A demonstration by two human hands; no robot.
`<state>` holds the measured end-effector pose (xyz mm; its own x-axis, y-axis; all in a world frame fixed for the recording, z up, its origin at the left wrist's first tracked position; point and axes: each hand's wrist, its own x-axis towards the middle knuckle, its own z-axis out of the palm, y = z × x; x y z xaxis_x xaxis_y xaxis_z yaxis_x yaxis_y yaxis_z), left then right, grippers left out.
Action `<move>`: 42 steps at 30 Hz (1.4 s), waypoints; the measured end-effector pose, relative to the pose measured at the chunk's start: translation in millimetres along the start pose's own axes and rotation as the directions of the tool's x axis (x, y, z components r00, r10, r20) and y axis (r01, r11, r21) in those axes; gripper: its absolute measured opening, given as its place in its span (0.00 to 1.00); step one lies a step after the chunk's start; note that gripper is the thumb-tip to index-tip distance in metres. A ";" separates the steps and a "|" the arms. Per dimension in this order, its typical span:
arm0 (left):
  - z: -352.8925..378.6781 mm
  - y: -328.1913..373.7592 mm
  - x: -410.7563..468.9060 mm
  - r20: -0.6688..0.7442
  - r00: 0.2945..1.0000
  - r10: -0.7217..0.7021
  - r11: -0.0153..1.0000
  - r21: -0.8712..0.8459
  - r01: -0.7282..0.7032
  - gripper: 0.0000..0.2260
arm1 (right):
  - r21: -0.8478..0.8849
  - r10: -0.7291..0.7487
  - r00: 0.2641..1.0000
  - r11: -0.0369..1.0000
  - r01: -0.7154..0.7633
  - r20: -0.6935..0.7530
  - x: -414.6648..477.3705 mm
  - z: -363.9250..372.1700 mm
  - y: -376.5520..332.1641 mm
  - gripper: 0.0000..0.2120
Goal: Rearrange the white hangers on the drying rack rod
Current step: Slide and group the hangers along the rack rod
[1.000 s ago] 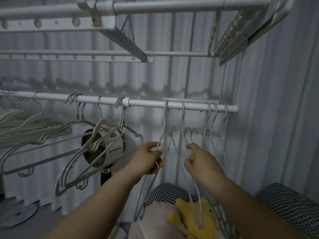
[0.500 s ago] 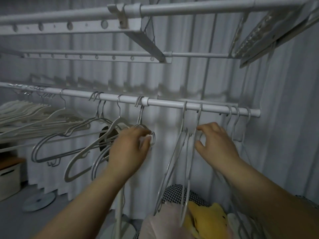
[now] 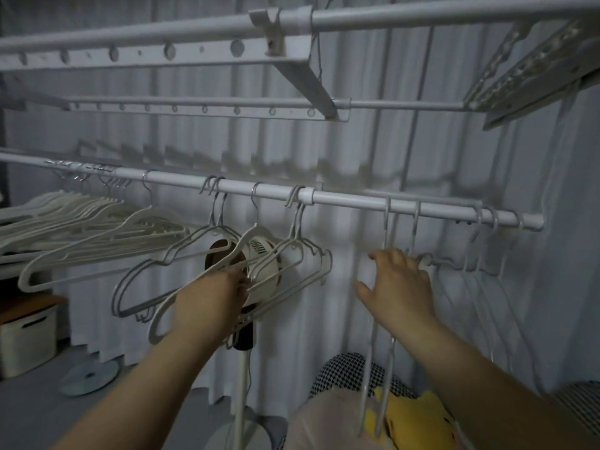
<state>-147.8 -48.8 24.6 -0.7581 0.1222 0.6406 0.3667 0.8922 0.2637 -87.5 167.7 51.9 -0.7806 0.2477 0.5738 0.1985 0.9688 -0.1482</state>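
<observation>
Hangers (image 3: 97, 222) bunch at the rod's (image 3: 350, 200) left end; a fan (image 3: 259, 271) stands behind the middle ones.

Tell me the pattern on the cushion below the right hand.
The cushion has a black-and-white houndstooth-like check, seen in the head view, partly hidden behind pink and yellow soft items.

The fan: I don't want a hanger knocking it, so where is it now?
In the head view the fan stands left of centre, behind the hangers under the rod, just beyond the left hand.

Left hand (image 3: 216, 295) fingertips (blurred) behind hangers (image 3: 259, 274)
</observation>
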 end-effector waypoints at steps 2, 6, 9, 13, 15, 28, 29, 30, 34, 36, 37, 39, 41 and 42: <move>0.6 -7.4 5.4 0.005 0.999 0.043 0.997 0.060 -0.043 0.12 | -0.024 0.024 1.000 0.999 -0.024 0.019 2.4 2.6 -1.7 0.25; -10.1 -19.0 12.4 -0.059 0.980 0.192 0.980 0.059 -0.189 0.03 | -0.059 0.052 0.998 0.997 -0.049 0.036 1.7 8.2 -1.6 0.24; -15.1 -19.3 16.5 -0.073 0.980 0.185 0.982 0.060 -0.181 0.03 | -0.065 0.078 0.997 0.995 -0.077 0.012 -1.9 11.4 0.9 0.23; -19.3 -14.4 25.7 -0.116 0.964 0.239 0.970 -0.012 -0.242 0.05 | -0.078 0.099 0.995 0.992 -0.098 -0.002 -6.9 13.0 4.5 0.23; -20.2 -12.3 30.5 -0.093 0.974 0.207 0.975 -0.062 -0.213 0.08 | -0.073 0.103 0.995 0.992 -0.103 -0.015 -9.1 13.0 5.7 0.23; -6.0 35.4 59.3 0.130 0.978 0.163 0.958 -0.257 -0.125 0.11 | -0.078 0.015 1.000 0.997 -0.014 0.008 -24.8 -4.9 21.4 0.22; -5.4 39.3 60.1 0.140 0.977 0.161 0.963 -0.237 -0.125 0.11 | -0.079 0.001 1.000 0.997 0.000 0.017 -26.1 -5.3 23.0 0.22; -4.7 42.0 59.7 0.139 0.978 0.158 0.967 -0.223 -0.124 0.11 | -0.075 -0.012 1.000 0.997 0.014 0.028 -27.5 -5.6 24.7 0.21; 2.1 36.5 44.9 0.237 0.966 0.104 0.954 -0.299 -0.030 0.09 | -0.096 -0.090 0.995 0.991 0.093 0.034 -32.6 -7.8 30.7 0.20; 3.2 25.2 32.7 0.327 0.940 0.097 0.925 -0.377 0.036 0.08 | -0.130 -0.152 0.988 0.979 0.155 0.033 -35.5 -8.9 32.0 0.21; 2.4 17.7 26.0 0.343 0.934 0.098 0.919 -0.391 0.047 0.09 | -0.139 -0.185 0.982 0.972 0.188 0.034 -36.0 -9.3 31.4 0.21; -2.8 2.5 10.1 0.361 0.926 0.109 0.940 -0.341 0.023 0.08 | -0.118 -0.232 0.972 0.965 0.235 0.032 -36.1 -9.5 27.0 0.21; -11.9 -10.3 -6.8 0.393 0.909 0.136 0.949 -0.314 -0.006 0.09 | -0.047 -0.255 0.966 0.965 0.256 0.028 -36.3 -9.8 19.5 0.22; -18.3 -14.8 -14.8 0.404 0.903 0.146 0.950 -0.313 -0.014 0.10 | -0.012 -0.266 0.964 0.964 0.267 0.022 -37.1 -9.9 14.8 0.23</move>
<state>-132.1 -71.7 24.4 -0.8488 0.4168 0.3254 0.5275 0.7096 0.4672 -49.7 172.8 36.4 -0.8183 -0.0194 0.5744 -0.0097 0.9998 0.0199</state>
